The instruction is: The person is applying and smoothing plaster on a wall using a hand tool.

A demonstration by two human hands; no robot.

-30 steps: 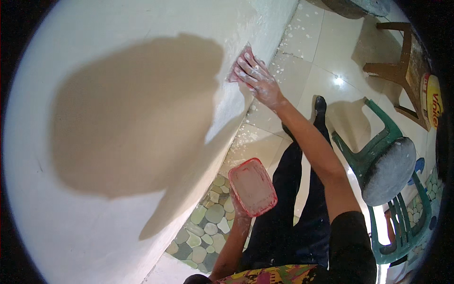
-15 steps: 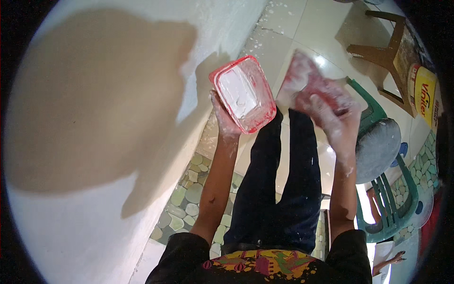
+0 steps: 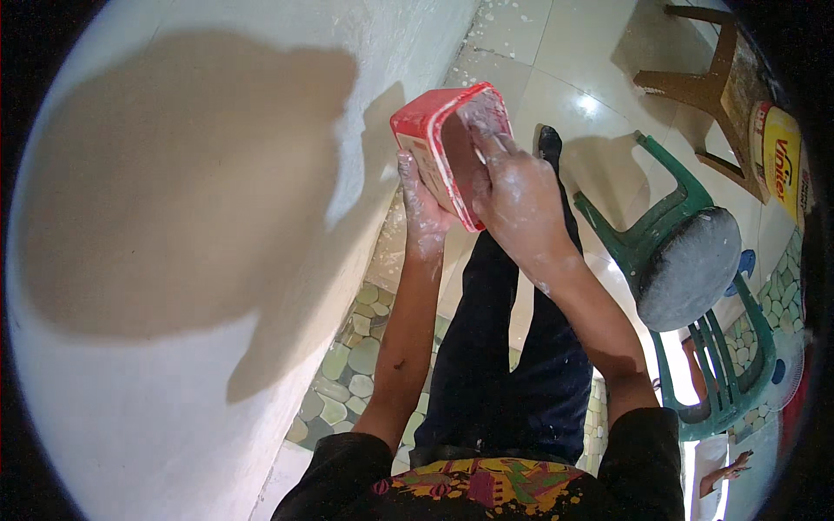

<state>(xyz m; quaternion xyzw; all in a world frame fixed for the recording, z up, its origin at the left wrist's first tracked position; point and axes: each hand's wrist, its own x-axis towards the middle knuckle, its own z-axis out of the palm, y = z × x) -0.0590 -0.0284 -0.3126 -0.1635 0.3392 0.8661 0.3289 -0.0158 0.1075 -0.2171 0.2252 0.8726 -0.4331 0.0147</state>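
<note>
My left hand (image 3: 424,204) grips a red plastic tub (image 3: 419,120) by its base and side, thumb up along the wall. The tub is tilted, its smeared mouth turned toward the right. White paste coats parts of the rim and inner wall; the rest of the inside is hidden. My right hand (image 3: 519,195) reaches into the mouth with curled fingers, closed on a flat red putty spreader that the tub and fingers mostly hide. Dried white smears cover both hands.
A pale wall (image 3: 174,417) bearing my shadow runs along the left. On the right stand a green plastic chair (image 3: 756,347) with a grey round cushion (image 3: 692,269), a brown stool (image 3: 717,87) and a yellow-labelled bucket (image 3: 780,161). Another person's hand (image 3: 738,466) shows at lower right.
My right hand has swung left with the spreader, from out beside the tub into its mouth. My left hand has tipped the tub so its opening faces right.
</note>
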